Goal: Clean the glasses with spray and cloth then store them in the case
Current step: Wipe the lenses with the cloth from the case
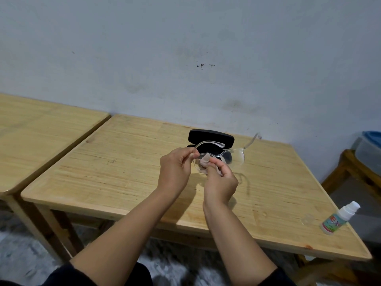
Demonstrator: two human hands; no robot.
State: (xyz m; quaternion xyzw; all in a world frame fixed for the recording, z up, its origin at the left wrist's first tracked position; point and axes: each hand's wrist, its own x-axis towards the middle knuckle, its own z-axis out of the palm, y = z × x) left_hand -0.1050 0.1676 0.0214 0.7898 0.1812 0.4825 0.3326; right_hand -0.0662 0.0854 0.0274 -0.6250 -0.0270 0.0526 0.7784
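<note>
Clear-framed glasses (pixel 235 156) hang above the middle of the wooden table (pixel 103 162), temples unfolded. My left hand (pixel 176 170) pinches the frame at its left end. My right hand (pixel 221 180) presses a small beige cloth (pixel 204 162) against the left lens. Behind the glasses lies a black case (pixel 210 137), lid open toward me. A small white spray bottle (pixel 338 218) with a green and red label stands near the table's right front corner, away from both hands.
A second wooden table (pixel 31 129) adjoins on the left with a narrow gap. A wall rises behind. At the right, a clear plastic box with a blue lid (pixel 369 149) rests on a low wooden stool (pixel 354 170).
</note>
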